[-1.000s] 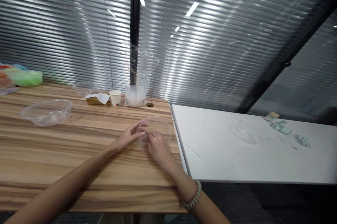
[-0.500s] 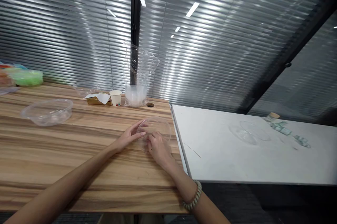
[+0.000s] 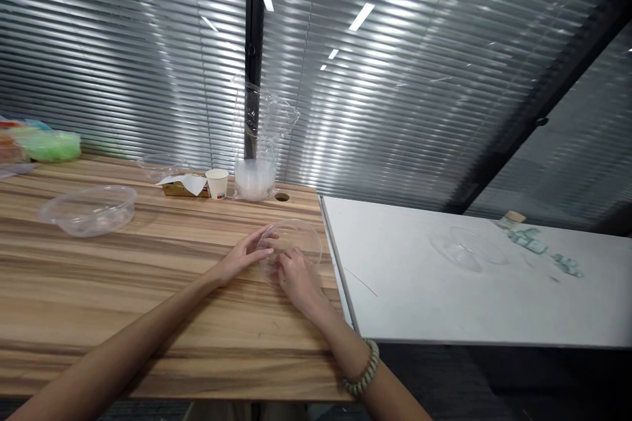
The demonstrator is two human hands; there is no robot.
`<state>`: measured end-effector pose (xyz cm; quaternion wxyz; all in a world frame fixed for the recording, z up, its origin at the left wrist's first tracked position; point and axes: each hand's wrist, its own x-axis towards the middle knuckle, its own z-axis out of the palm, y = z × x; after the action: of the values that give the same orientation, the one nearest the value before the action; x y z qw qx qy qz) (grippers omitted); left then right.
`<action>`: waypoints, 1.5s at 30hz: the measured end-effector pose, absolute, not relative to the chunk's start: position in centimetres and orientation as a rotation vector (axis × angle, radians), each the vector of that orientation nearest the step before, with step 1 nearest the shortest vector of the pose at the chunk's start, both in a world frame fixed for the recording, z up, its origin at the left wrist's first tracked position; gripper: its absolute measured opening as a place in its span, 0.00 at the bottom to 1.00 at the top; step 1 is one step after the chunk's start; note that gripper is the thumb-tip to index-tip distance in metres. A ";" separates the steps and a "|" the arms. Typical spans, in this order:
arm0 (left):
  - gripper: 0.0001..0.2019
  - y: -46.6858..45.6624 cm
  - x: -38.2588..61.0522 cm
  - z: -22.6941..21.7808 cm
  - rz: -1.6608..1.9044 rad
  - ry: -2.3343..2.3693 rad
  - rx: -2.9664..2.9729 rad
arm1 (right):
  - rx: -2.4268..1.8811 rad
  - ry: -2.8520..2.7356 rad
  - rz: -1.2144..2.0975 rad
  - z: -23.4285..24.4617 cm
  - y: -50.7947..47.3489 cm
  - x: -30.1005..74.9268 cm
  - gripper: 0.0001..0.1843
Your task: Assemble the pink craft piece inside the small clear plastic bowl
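Note:
A clear round plastic bowl (image 3: 303,236) sits on the wooden table near its right edge. My left hand (image 3: 243,256) is closed on the bowl's left rim, with the thumb over the near side and the fingers around the outside. My right hand (image 3: 297,276) reaches over the near side into the bowl, its fingers curled and pinched together. What those fingers hold, if anything, is hidden. A beaded bracelet (image 3: 363,368) circles my right wrist.
Another clear bowl (image 3: 93,210) stands at left. Along the back are a gold box with tissue (image 3: 185,189), a paper cup (image 3: 217,184), bagged plastic containers (image 3: 255,178) and green packages (image 3: 52,144). Clear lids (image 3: 461,250) and green-white wrappers (image 3: 528,241) lie on the white table.

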<state>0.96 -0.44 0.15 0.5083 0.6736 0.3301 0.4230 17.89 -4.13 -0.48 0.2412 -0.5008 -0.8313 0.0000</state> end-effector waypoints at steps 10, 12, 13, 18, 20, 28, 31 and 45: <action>0.32 -0.5 1.0 0.2 1.016 0.812 1.623 | -1.388 -2.302 0.009 -0.4 -4.1 17.9 0.12; 0.32 -0.5 1.0 0.2 1.016 0.811 1.627 | -1.386 -2.294 0.018 -0.4 -4.2 18.0 0.12; 0.32 -0.5 1.0 0.2 1.017 0.810 1.627 | -1.388 -2.289 0.025 -0.3 -4.2 17.9 0.12; 0.33 -0.5 1.0 0.1 1.016 0.799 1.620 | -1.395 -2.277 0.037 -0.3 -4.2 17.9 0.13; 0.33 -0.5 1.0 0.1 1.022 0.798 1.612 | -1.393 -2.280 0.024 -0.3 -4.2 17.9 0.13; 0.33 -0.5 1.0 0.0 1.025 0.785 1.592 | -1.403 -2.292 -0.018 -0.3 -4.2 18.0 0.12; 0.33 -0.5 1.1 0.0 1.027 0.783 1.594 | -1.395 -2.294 -0.007 -0.4 -4.2 18.1 0.12; 0.33 -0.6 1.0 0.3 1.010 0.799 1.626 | -1.445 -2.332 0.045 0.3 -4.4 18.1 0.13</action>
<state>1.05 -0.59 0.28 0.5087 0.6750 0.3315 0.4192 18.07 -4.42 0.32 0.1977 -0.5163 -0.8332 0.0160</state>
